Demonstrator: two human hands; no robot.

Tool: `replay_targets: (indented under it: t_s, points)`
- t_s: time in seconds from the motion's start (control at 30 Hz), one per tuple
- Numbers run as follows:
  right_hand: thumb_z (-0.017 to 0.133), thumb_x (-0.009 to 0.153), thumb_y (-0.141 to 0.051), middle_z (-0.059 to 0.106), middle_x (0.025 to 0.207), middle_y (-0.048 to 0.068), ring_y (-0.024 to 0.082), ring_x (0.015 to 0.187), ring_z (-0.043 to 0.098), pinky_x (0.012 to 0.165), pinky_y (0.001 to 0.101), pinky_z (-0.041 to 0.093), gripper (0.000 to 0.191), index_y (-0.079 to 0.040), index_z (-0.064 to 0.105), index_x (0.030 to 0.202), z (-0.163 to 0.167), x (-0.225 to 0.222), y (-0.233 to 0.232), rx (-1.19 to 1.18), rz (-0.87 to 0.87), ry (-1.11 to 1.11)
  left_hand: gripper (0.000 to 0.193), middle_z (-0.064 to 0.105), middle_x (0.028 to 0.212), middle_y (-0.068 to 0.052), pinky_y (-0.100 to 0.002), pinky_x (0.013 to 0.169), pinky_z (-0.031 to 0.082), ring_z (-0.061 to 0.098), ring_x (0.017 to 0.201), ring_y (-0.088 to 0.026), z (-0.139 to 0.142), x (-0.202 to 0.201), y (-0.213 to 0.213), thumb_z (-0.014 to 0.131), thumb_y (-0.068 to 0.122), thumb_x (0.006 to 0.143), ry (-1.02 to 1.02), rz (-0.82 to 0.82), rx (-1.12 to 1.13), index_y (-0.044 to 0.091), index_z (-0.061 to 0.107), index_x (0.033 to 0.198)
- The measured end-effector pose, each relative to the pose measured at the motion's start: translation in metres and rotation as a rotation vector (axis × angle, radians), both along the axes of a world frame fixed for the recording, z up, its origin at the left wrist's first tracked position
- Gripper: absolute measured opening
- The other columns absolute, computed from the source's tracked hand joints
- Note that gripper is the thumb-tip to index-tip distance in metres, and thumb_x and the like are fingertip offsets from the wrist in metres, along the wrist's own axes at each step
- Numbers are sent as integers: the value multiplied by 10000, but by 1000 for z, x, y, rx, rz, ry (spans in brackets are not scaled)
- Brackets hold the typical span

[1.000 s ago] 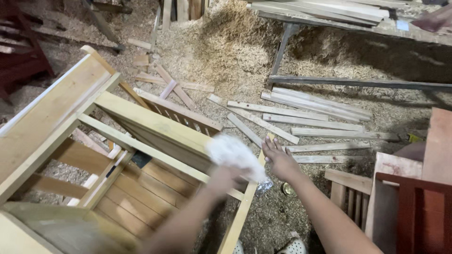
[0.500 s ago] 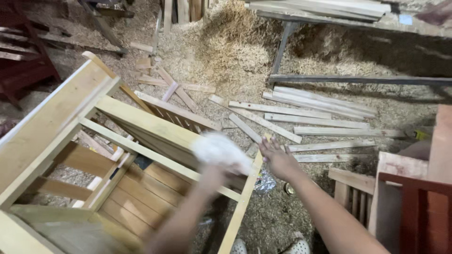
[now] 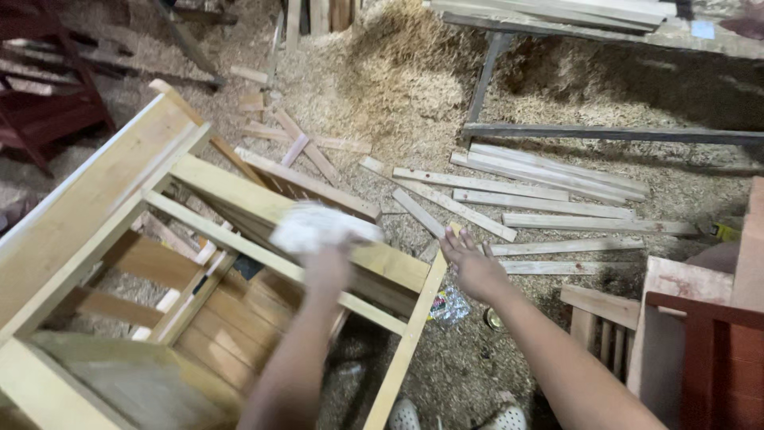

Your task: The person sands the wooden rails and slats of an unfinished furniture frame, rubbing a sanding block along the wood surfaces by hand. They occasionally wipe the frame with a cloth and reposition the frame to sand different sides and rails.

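Since half a second before, your left hand (image 3: 326,267) had carried the white cloth (image 3: 322,225) a little to the left along the pale wooden frame (image 3: 239,199), away from the frame's right corner and towards its middle; your right hand (image 3: 475,267) had stayed where it was at that corner; the view had barely shifted. Your left hand was closed around the cloth, bunched up and blurred by motion, and pressed it onto the broad top rail of the frame; whether the fingers gripped tightly I could not tell. Your right hand was spread wide, fingers apart, holding nothing; its palm rested at the right end of the rail, where the rail met the frame's slanting leg (image 3: 406,350). The frame lay tilted on the floor, its long thick side (image 3: 87,207) running along the left edge of the view, its slatted panel (image 3: 231,326) below the rail. Beyond the frame, loose wooden strips (image 3: 541,199) lay scattered on the sawdust floor (image 3: 398,87), well apart from both hands; a crumpled bit of foil (image 3: 450,306) and a small round lid (image 3: 493,318) lay just beside the frame's leg, under your right forearm. A dark red chair (image 3: 48,111) stood at the far left; another red piece of furniture (image 3: 708,350) stood near the right edge; a metal-legged table (image 3: 485,76) carried more planks at the top.
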State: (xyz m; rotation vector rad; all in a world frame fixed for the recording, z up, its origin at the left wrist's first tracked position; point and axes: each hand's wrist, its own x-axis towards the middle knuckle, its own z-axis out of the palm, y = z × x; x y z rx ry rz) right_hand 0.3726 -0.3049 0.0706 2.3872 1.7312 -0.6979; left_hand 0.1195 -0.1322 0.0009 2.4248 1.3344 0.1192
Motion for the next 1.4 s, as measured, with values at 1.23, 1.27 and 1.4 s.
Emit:
replay_targets:
  t_s: [1.23, 1.27, 1.4]
  points:
    - [691, 952, -251, 564, 1540, -52, 189, 1459, 518, 1147, 387, 467, 519, -331, 536, 1441, 82, -10, 10, 639, 116, -26, 424, 725, 1146, -74, -381, 933, 514, 656, 1018, -271, 90, 12, -36, 806, 348, 822, -473, 96, -16, 96, 730, 1155]
    - [664, 934, -170, 500, 1562, 5, 240, 1462, 469, 1128, 410, 462, 614, -265, 465, 1507, 78, -10, 0, 626, 96, -101, 339, 735, 1158, -96, -416, 1020, 484, 635, 1158, -302, 80, -7, -23, 797, 336, 841, -391, 77, 266, 98, 767, 1080]
    - [554, 988, -241, 260, 1681, 51, 276, 1560, 258, 1196, 513, 191, 573, -215, 375, 1532, 27, -46, -32, 410, 296, -186, 333, 678, 1253, -155, -527, 1124, 320, 494, 1321, -361, 27, -53, 9, 625, 376, 967, -147, 195, 440, 85, 768, 1044]
